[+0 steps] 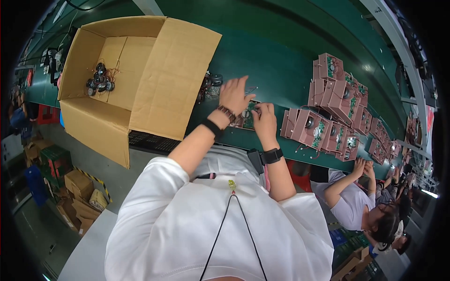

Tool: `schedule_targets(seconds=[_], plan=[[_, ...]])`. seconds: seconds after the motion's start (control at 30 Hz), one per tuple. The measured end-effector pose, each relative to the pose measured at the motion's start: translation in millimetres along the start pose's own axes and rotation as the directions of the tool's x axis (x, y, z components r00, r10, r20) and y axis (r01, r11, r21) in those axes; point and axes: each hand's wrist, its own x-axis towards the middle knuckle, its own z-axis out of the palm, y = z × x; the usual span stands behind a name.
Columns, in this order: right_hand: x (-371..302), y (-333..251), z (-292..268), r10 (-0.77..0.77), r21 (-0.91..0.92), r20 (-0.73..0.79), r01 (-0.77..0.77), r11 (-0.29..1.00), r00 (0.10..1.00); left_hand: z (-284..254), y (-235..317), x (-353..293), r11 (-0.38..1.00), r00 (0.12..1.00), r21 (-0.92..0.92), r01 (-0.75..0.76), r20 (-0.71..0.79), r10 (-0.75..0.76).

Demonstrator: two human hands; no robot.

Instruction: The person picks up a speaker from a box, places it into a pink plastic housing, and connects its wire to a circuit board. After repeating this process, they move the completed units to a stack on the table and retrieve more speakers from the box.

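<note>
A pink housing (238, 123) with a green circuit board (252, 106) inside lies on the green bench in front of me, partly covered by both hands. My left hand (235, 97) is over its left side, fingers stretched and apart, holding nothing I can see. My right hand (266, 122) bends its fingers around the housing's right end, beside a small dark round part. Just left of my left hand, several black speakers (215, 79) with wires rest on the bench; thin wires show by its fingertips.
To the left, a big open cardboard box (176, 77) holds wired speakers (99, 80), one flap leaning toward my left arm. Stacked pink housings (328, 105) with boards and speakers stand at right. Farther right, a co-worker (349, 196) has both hands at the bench.
</note>
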Motion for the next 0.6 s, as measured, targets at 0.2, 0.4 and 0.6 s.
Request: schedule_targets(seconds=[0.2,0.4,0.6], plan=[[8.9,-3.2,-3.1,0.025,0.114,-0.158,-0.007,0.993,0.987,3.0,-1.0,7.6,0.999,0.95,-0.043,-0.008,0.31,0.021],[16.0,-10.9,-0.7,-0.058,0.274,-0.209,0.115,0.955,0.976,-19.6,1.9,-18.3,0.984,0.972,-0.173,-0.032,0.224,0.071],[14.3,-13.0,1.4,-0.088,0.327,-0.234,0.163,0.931,0.968,-24.5,3.4,-22.5,0.945,0.98,-0.324,0.038,0.198,0.028]])
